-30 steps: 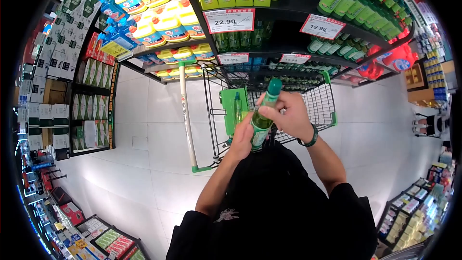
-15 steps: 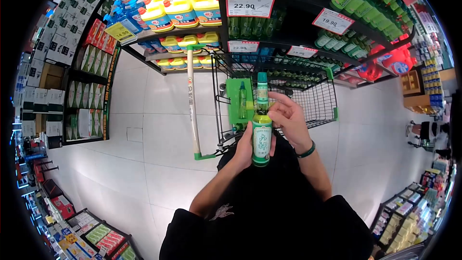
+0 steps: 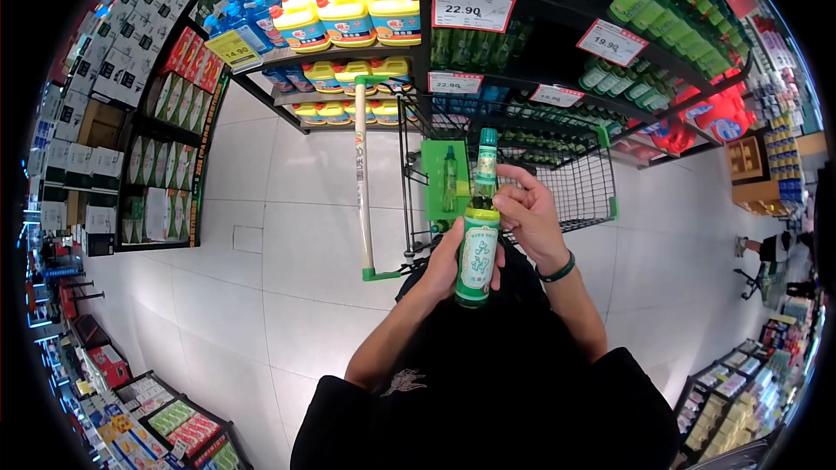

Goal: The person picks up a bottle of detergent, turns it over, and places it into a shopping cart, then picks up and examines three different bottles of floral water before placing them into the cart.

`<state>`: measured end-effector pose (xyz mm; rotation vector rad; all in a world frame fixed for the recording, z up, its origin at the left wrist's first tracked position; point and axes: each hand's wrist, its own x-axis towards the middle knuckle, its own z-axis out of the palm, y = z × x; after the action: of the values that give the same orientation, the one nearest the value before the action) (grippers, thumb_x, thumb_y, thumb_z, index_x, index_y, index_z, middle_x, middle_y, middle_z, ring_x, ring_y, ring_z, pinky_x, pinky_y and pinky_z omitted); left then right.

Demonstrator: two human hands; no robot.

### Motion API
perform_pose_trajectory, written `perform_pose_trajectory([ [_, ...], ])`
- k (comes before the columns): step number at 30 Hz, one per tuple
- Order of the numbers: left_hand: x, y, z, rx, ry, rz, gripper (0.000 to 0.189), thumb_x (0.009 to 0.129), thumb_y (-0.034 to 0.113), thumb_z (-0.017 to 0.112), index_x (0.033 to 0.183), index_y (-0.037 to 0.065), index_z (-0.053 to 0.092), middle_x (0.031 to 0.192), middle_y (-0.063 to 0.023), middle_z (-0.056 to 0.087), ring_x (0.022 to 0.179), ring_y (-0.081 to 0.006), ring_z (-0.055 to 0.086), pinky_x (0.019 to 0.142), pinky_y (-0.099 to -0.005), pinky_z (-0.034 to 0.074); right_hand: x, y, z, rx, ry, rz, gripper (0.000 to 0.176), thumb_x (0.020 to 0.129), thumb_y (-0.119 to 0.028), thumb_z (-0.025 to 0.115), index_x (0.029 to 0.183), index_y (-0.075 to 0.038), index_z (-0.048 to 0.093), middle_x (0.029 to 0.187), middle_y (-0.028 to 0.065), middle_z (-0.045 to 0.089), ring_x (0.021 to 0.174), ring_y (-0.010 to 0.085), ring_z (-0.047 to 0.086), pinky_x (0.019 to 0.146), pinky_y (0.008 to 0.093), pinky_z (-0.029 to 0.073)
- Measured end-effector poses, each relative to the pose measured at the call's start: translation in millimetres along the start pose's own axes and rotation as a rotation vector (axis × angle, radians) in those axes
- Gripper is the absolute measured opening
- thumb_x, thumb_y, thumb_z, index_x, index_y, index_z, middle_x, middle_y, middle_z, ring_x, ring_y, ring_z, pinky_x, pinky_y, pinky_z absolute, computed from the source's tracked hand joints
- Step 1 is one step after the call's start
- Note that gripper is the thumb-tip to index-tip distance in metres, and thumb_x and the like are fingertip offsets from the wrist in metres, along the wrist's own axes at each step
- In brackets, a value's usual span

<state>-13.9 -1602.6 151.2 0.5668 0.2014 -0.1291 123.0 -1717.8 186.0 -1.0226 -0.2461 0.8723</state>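
A green glass bottle (image 3: 479, 252) with a pale label and a dark green cap is held tilted slightly in front of my chest. Around its lower body, my left hand (image 3: 446, 265) is closed, with fingertips showing at the far side. My right hand (image 3: 528, 213) is at the bottle's neck, its fingers curled and the thumb and index finger against the glass. Beyond the hands stands a wire shopping cart (image 3: 570, 183). In its child-seat part, a slim green bottle (image 3: 449, 178) lies on a green panel (image 3: 433, 176).
The cart's handle (image 3: 361, 174) is on the left. Ahead, shelves carry yellow jugs (image 3: 348, 17), blue bottles (image 3: 248, 26) and green bottles (image 3: 662, 13), with price tags (image 3: 475, 9) along the edges. A black shelf of boxes (image 3: 165, 157) stands left across the tiled floor (image 3: 300, 296).
The view has shifted a little, so the shelves and cart appear farther right. The held bottle has tilted slightly, its top leaning right. Both hands keep their places on it.
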Motion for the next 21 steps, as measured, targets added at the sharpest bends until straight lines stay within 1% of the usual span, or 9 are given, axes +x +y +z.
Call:
perform_pose_trajectory([
  [7, 3.3, -5.3, -4.0, -0.005, -0.041, -0.021, 0.06, 0.109, 0.05, 0.019, 0.127, 0.002, 0.05, 0.088, -0.0201, 0.066, 0.061, -0.0295, 0.068, 0.052, -0.0341, 0.056, -9.3, -3.2, 3.0, 0.014, 0.068, -0.001, 0.048, 0.092, 0.002, 0.067, 0.136, 0.003, 0.05, 0.08, -0.0012, 0.059, 0.062, 0.0029, 0.044, 0.055, 0.0183, 0.034],
  [11, 4.5, -5.1, -2.3, 0.036, -0.039, -0.013, 0.059, 0.109, 0.05, 0.02, 0.126, 0.002, 0.05, 0.089, -0.0198, 0.067, 0.061, -0.0293, 0.069, 0.052, -0.0344, 0.057, -9.5, 1.4, -5.1, 0.026, 0.071, -0.004, 0.047, 0.093, 0.002, 0.066, 0.137, 0.002, 0.05, 0.081, -0.0016, 0.058, 0.062, 0.0026, 0.044, 0.055, 0.0183, 0.033],
  [13, 2.9, -2.1, 3.1, 0.041, -0.02, -0.008, 0.051, 0.11, 0.045, 0.026, 0.129, 0.003, 0.048, 0.089, -0.0196, 0.067, 0.063, -0.0292, 0.07, 0.054, -0.0342, 0.057, -9.7, 2.1, -5.6, 0.043, 0.079, -0.031, 0.044, 0.093, -0.001, 0.068, 0.134, 0.003, 0.052, 0.076, -0.0038, 0.057, 0.058, 0.0014, 0.042, 0.052, 0.019, 0.031],
  [14, 2.0, 0.5, 7.2, 0.04, -0.018, -0.009, 0.051, 0.11, 0.045, 0.026, 0.129, 0.003, 0.048, 0.089, -0.0196, 0.067, 0.063, -0.0292, 0.07, 0.054, -0.0342, 0.057, -10.1, 2.0, -6.1, 0.044, 0.079, -0.029, 0.044, 0.093, -0.001, 0.068, 0.134, 0.003, 0.052, 0.076, -0.0038, 0.057, 0.058, 0.0014, 0.042, 0.052, 0.019, 0.031],
  [16, 1.9, 5.2, 14.1, 0.102, -0.004, 0.035, 0.041, 0.11, 0.038, 0.037, 0.132, 0.004, 0.046, 0.09, -0.0189, 0.067, 0.064, -0.0284, 0.07, 0.056, -0.034, 0.058, -10.5, 1.4, -7.8, 0.019, 0.093, -0.037, 0.043, 0.094, -0.003, 0.068, 0.133, 0.004, 0.053, 0.072, -0.005, 0.055, 0.056, 0.0009, 0.04, 0.051, 0.019, 0.029],
  [17, 2.3, 4.9, 13.9, 0.102, -0.002, 0.035, 0.041, 0.11, 0.038, 0.037, 0.132, 0.004, 0.046, 0.09, -0.0189, 0.067, 0.064, -0.0284, 0.07, 0.056, -0.034, 0.058, -10.3, 1.9, -8.4, 0.019, 0.091, -0.035, 0.043, 0.094, -0.003, 0.068, 0.133, 0.004, 0.053, 0.072, -0.005, 0.055, 0.056, 0.0009, 0.04, 0.051, 0.019, 0.029],
  [19, 3.1, 4.0, 12.7, 0.098, -0.001, 0.036, 0.036, 0.108, 0.031, 0.046, 0.133, 0.005, 0.044, 0.09, -0.0176, 0.068, 0.065, -0.026, 0.07, 0.058, -0.0336, 0.058, -8.8, 3.6, -9.6, 0.022, 0.132, -0.034, 0.042, 0.094, -0.004, 0.069, 0.132, 0.004, 0.054, 0.069, -0.007, 0.052, 0.055, 0.0004, 0.039, 0.05, 0.019, 0.028],
  [20, 3.3, 4.5, 13.0, 0.098, 0.002, 0.037, 0.036, 0.108, 0.031, 0.046, 0.133, 0.005, 0.044, 0.09, -0.0176, 0.068, 0.065, -0.026, 0.07, 0.058, -0.0336, 0.058, -8.4, 2.8, -9.8, 0.023, 0.131, -0.032, 0.042, 0.094, -0.004, 0.069, 0.132, 0.004, 0.054, 0.069, -0.007, 0.052, 0.055, 0.0004, 0.039, 0.05, 0.019, 0.028],
  [21, 3.5, 5.0, 13.6, 0.159, 0.006, 0.035, 0.036, 0.107, 0.03, 0.049, 0.133, 0.005, 0.044, 0.09, -0.0161, 0.068, 0.065, -0.0244, 0.07, 0.058, -0.0331, 0.058, -8.5, 1.1, -9.9, -0.002, 0.133, -0.025, 0.038, 0.095, -0.006, 0.069, 0.129, 0.003, 0.056, 0.07, -0.007, 0.055, 0.055, -0.0001, 0.039, 0.05, 0.0194, 0.028],
])
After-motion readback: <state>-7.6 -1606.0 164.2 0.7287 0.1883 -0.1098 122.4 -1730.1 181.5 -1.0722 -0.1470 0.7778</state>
